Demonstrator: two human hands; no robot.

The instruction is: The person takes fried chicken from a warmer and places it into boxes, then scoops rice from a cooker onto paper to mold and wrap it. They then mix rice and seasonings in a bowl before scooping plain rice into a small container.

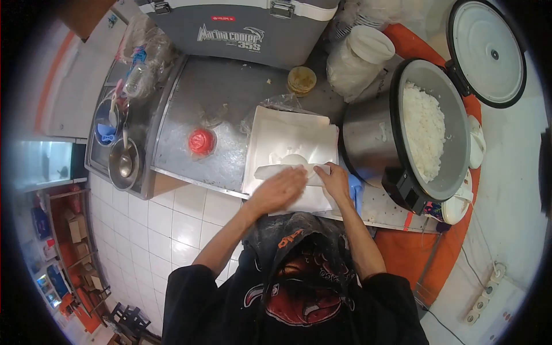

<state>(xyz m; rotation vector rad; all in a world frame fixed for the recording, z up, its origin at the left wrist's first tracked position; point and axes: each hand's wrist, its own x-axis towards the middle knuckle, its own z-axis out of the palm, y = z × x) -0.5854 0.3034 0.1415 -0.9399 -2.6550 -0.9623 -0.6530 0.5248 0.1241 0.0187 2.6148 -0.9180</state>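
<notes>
A stack of white paper sheets lies at the counter's front edge, before my body. On it, a folded sheet of paper runs crosswise beneath my hands. Just behind the fold shows a rounded white mass, perhaps rice; I cannot make out which. My left hand lies flat over the folded sheet, fingers stretched out and slightly blurred. Thumb and fingers of my right hand pinch the sheet's right end. What is inside the fold is hidden.
Right of the stack stands a large rice cooker, its lid raised, with white rice inside. A grey cooler box is behind. Left are a red wrapped item and a metal bowl with a ladle. A small jar stands behind the stack.
</notes>
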